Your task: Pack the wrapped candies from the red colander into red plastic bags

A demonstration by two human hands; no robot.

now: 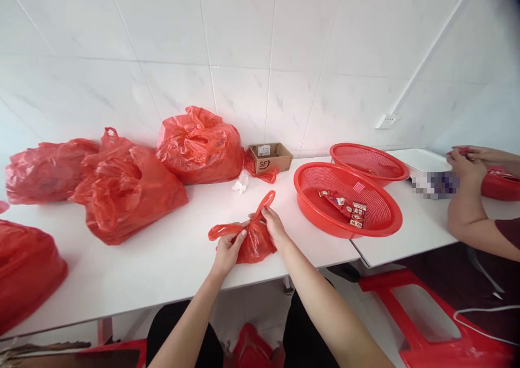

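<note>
A small red plastic bag (257, 244) sits on the white table in front of me, bulging at the bottom and gathered at the neck. My left hand (228, 251) pinches its left handle loop, which sticks out to the left. On the other side my right hand (273, 228) grips the right handle, whose loop points up. What lies inside the bag is hidden. To the right of my hands stands a red plastic basket (309, 216) with a few small wrapped snacks (345, 208) in it.
Several large full red bags (136, 194) line the left and back of the table (170, 270). A small cardboard box (271, 157) and crumpled tissue (241, 182) lie near the wall. Behind the near basket is a second red basket (369, 162). At right, another person's hands (471, 162) are at work.
</note>
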